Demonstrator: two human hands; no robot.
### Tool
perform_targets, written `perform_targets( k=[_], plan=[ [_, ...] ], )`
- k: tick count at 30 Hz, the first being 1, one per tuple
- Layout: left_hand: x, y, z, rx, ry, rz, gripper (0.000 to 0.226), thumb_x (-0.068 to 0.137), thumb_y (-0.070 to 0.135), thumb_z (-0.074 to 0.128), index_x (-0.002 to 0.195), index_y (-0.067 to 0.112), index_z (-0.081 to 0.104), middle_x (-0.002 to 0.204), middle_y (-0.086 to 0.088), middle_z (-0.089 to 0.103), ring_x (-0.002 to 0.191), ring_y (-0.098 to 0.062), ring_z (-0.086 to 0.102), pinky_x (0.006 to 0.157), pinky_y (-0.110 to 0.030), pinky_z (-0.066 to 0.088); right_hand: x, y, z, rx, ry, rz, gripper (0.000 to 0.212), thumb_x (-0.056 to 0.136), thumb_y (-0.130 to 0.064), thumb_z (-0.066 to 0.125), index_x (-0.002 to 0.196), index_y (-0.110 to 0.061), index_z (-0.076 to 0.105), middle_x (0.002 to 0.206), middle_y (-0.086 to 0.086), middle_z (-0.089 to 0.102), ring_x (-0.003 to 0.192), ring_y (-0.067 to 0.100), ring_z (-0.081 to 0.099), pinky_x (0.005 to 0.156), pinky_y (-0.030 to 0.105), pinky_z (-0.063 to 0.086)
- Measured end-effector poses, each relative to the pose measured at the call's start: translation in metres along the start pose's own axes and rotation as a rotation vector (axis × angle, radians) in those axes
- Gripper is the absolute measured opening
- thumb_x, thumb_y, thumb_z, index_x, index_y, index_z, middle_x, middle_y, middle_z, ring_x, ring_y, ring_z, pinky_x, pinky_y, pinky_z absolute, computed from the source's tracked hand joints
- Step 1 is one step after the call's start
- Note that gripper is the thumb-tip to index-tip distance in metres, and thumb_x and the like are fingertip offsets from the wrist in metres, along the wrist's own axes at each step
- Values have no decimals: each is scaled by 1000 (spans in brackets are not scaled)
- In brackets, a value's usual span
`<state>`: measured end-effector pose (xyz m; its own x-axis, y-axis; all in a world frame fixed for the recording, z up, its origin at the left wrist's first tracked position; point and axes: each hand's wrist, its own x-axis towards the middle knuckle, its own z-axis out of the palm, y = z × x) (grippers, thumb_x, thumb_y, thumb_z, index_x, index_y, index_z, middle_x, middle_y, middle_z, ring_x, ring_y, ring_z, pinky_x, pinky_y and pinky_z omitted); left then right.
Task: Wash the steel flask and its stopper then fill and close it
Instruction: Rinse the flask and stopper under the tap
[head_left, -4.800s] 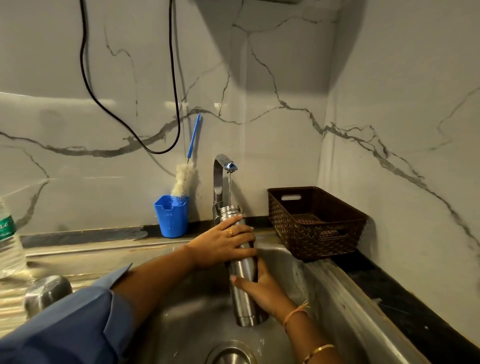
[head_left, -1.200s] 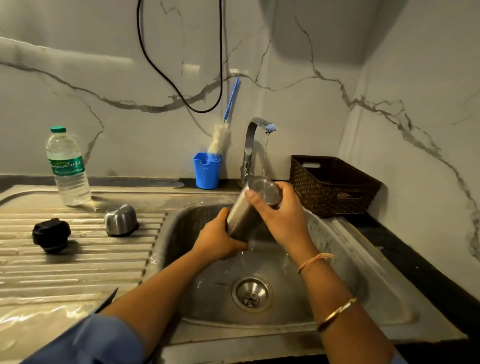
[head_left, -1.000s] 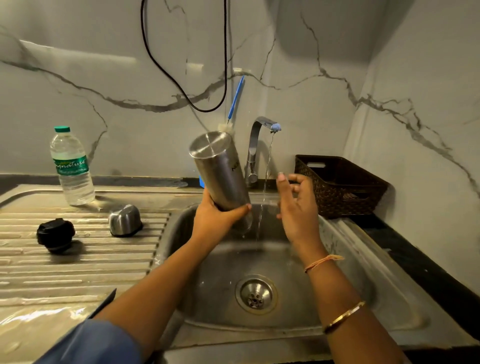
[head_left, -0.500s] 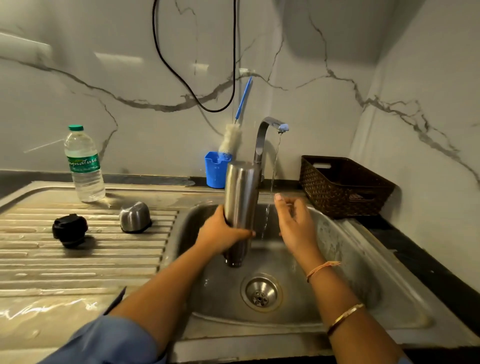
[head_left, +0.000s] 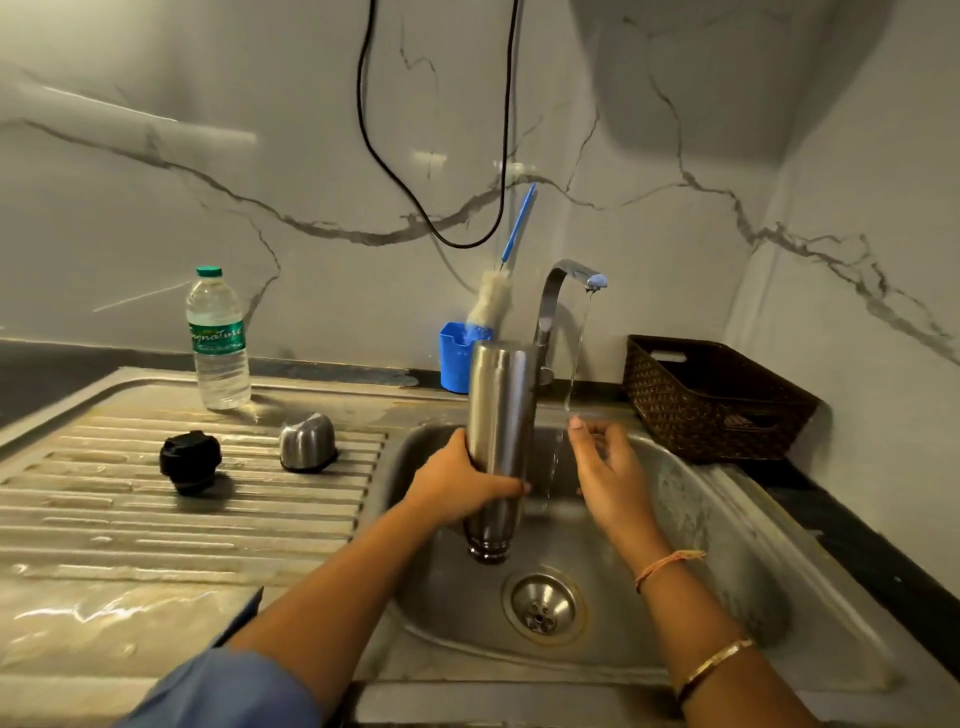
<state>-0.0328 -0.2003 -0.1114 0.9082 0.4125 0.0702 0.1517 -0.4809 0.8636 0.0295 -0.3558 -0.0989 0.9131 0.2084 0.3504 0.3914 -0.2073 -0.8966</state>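
My left hand (head_left: 457, 486) grips the steel flask (head_left: 500, 415) upside down over the sink basin (head_left: 727, 545), its mouth pointing down above the drain (head_left: 543, 607). My right hand (head_left: 608, 467) is beside the flask with relaxed fingers under the thin stream from the tap (head_left: 566, 280), holding nothing. The black stopper (head_left: 189, 462) and the steel cap cup (head_left: 307, 441) lie on the ribbed drainboard (head_left: 156, 519) to the left.
A plastic water bottle (head_left: 218, 343) stands at the back of the drainboard. A blue holder (head_left: 454, 358) with a bottle brush (head_left: 493, 301) sits behind the flask. A brown woven basket (head_left: 711, 400) is on the counter at right. A black cable (head_left: 426, 208) hangs on the wall.
The flask was filled under the tap, then shaken in both hands. My left hand turned it upside down over the basin. My right hand let go and moved under the stream.
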Motion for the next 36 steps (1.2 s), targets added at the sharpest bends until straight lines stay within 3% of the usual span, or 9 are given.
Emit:
perform_targets(
  k=[3,7,10,13,16,20,26,36],
  plan=[
    [-8,14,-22,-131,73,-4,86,65,38,83,134,25,34,119,-1,56,102,-22,59,62,-35,59,-2,-3,7,-27,-59,-14,27,93,-40,49,92,-14,54,88,9,56,75,15,52,62,23,40],
    [-24,11,-71,-32,83,-29,87,66,38,81,133,25,28,123,-5,52,105,-29,59,65,-45,60,-6,-10,16,-62,-127,-28,26,94,-38,48,99,-13,54,87,6,57,71,11,52,58,20,40],
    [-42,1,-119,45,95,-60,78,67,37,81,123,27,28,115,-4,52,98,-28,61,61,-43,60,-6,-17,25,-62,-142,-46,24,94,-38,48,101,-16,54,87,3,59,72,11,54,60,23,44],
    [-65,-14,-170,146,192,-31,82,65,35,83,127,26,30,105,3,52,91,-18,59,63,-33,55,-5,-19,38,-48,-145,-34,21,94,-37,49,96,-17,53,86,3,58,75,14,54,63,27,44],
    [-83,-36,-220,225,315,-38,81,58,36,87,120,30,35,104,2,55,95,-21,58,75,-44,55,-7,-21,55,-52,-189,-34,19,94,-37,49,92,-19,53,87,6,59,79,19,55,68,32,45],
    [-85,-65,-264,266,448,-103,72,59,27,87,113,25,39,96,2,54,91,-24,58,71,-48,55,-10,-20,70,-78,-224,-28,21,93,-38,50,97,-18,54,95,9,60,86,21,57,75,36,46],
    [-74,-100,-291,257,641,-180,67,68,28,82,120,17,42,102,-3,53,88,-24,53,81,-45,51,-17,-25,83,-86,-261,-25,22,93,-37,49,101,-18,54,96,10,60,81,18,56,67,29,44],
    [-50,-129,-302,223,655,-193,63,74,38,76,125,18,44,109,-5,57,94,-25,53,85,-43,47,-18,-16,85,-132,-270,-12,20,93,-40,47,100,-22,53,98,6,59,87,18,56,64,27,44]
  ],
)
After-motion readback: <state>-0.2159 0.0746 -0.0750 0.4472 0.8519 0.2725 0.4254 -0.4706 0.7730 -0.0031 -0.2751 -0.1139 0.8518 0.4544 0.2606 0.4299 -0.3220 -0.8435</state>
